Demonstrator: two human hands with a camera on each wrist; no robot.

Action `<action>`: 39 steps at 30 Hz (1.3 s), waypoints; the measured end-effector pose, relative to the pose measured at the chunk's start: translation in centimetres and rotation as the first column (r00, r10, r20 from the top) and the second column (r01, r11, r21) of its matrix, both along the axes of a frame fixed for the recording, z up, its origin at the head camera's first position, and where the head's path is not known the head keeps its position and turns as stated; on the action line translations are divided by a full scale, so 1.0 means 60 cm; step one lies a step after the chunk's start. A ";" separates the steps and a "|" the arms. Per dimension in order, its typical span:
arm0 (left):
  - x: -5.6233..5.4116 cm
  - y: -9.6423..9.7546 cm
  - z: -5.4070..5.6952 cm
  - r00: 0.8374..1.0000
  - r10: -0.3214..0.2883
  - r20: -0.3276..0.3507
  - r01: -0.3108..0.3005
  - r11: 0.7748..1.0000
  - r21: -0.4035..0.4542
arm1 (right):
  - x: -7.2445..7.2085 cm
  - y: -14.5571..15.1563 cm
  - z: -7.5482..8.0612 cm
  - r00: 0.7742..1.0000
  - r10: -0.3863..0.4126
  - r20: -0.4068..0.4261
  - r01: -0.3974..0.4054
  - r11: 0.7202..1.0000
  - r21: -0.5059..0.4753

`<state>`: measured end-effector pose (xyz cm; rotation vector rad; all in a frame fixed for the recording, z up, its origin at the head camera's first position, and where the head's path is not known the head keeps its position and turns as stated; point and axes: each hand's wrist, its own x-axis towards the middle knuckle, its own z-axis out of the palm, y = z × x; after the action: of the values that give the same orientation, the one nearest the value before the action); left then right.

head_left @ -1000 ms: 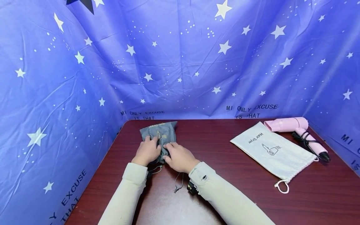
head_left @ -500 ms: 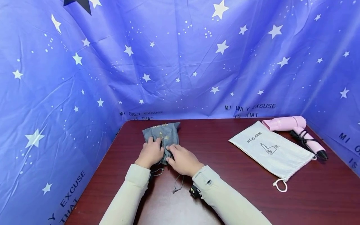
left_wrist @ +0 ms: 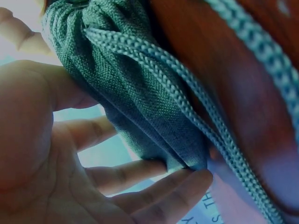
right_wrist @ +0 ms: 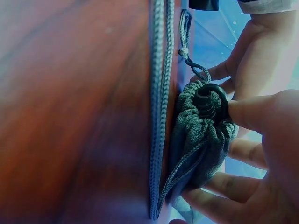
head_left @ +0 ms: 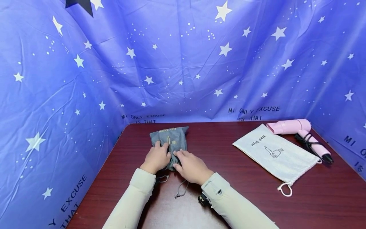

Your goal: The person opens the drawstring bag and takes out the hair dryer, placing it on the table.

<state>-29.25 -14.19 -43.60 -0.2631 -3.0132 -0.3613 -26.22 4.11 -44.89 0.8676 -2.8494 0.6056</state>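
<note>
Gray bag (head_left: 178, 142) is held right here between two hands, lying by the far edge of the table (head_left: 220, 152), toward the far left corner, its gathered mouth turned to the near edge. No fist is made: the left hand (head_left: 155, 159) is laid against one side, fingers loosely bent, and the right hand (head_left: 194, 168) is set against the other.

Even pressure seems called for, so that the soft cloth is not twisted; the drawstring (left_wrist: 232, 154) is best left clear of the fingers, and the gathers are best handled gently.

Over to the right wrist, and a black cord (right_wrist: 224, 97) is seen looped at the mouth, the right thumb right up against it, a detail hidden by the hands from above. Only from the head are the white bag (head_left: 294, 157) and pink hair dryer (head_left: 288, 126) caught, out toward the far right corner.
</note>
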 end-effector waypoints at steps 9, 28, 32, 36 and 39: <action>0.010 0.008 -0.002 1.000 -0.017 -0.025 0.016 1.000 -0.019 | 0.014 0.011 0.001 1.000 -0.006 -0.028 0.006 1.000 0.006; 0.014 0.042 -0.009 0.995 -0.090 -0.045 0.089 0.996 -0.015 | 0.033 0.056 0.002 0.992 0.000 -0.130 0.007 0.998 0.058; 0.016 0.047 -0.009 0.994 -0.108 -0.030 0.108 0.994 0.002 | 0.036 0.065 -0.001 0.990 0.003 -0.144 0.007 0.998 0.066; 0.016 0.046 -0.009 0.995 -0.099 -0.013 0.099 0.995 0.002 | 0.036 0.067 -0.002 0.991 0.017 -0.131 -0.007 0.997 0.073; 0.017 0.044 -0.005 0.996 -0.083 -0.009 0.083 0.997 0.000 | 0.036 0.068 0.004 0.993 0.025 -0.111 -0.018 0.997 0.072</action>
<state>-28.25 -11.57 -43.88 -0.3900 -3.0000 -0.3662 -24.06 8.21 -44.64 0.9136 -2.7786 0.4457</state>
